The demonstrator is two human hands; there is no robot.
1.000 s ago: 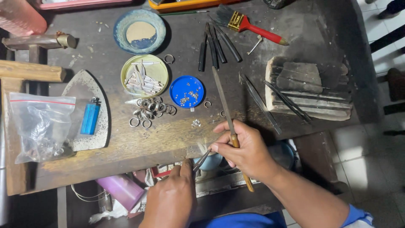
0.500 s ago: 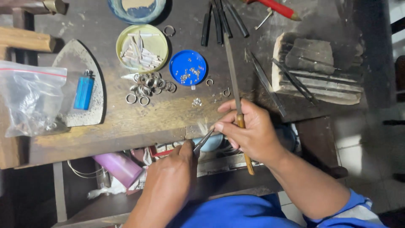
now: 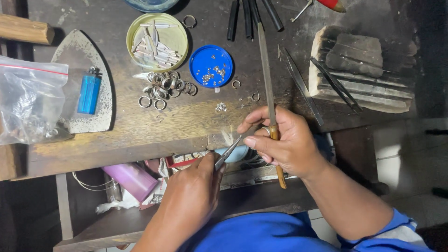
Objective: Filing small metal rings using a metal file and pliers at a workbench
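Observation:
My right hand [image 3: 285, 141] grips a long metal file [image 3: 266, 74] by its wooden handle, blade pointing away over the wooden bench [image 3: 140, 135]; a small ring shows between its fingers. My left hand [image 3: 193, 191], below the bench edge, holds slim metal tweezers [image 3: 227, 154] whose tips point up toward my right thumb. A pile of silver rings [image 3: 165, 86] lies on the bench beyond the hands.
A yellow-green lid with metal strips [image 3: 157, 42], a blue lid with tiny stones [image 3: 211, 66], a blue lighter [image 3: 88, 93] on a grey pad, a plastic bag [image 3: 28, 102], dark-handled tools [image 3: 247, 18], and a charred block [image 3: 361, 70] with tweezers on it.
The view has shifted so the bench sits higher in frame. My hands stay together at the bench edge, with file and tweezers still held.

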